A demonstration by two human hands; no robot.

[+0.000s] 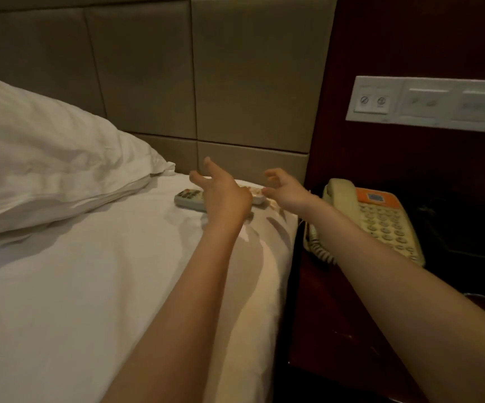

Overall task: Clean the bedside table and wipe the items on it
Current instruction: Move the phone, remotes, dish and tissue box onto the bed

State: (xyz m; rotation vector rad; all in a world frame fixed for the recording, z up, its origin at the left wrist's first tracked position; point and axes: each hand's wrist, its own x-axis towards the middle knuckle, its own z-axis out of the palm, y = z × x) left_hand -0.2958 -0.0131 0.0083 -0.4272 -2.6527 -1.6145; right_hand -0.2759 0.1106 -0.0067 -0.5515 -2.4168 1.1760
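One remote (189, 198) on bed (90, 286), partly behind left hand (224, 196); telephone (380, 219) nearby.

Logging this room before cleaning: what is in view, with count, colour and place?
pillow: one, white, on the bed at left
bed sheet: one, white, covering the bed
headboard: one, beige padded panels, behind the bed
remote: one, grey, on the bed sheet near the headboard; perhaps a second between the hands
telephone: one, beige with orange panel, on the bedside table
bedside table: one, dark wood, right of the bed
switch panel: one, white, on the wall above the telephone
left hand: fingers spread, over the remote
right hand: holds nothing, beside the left hand
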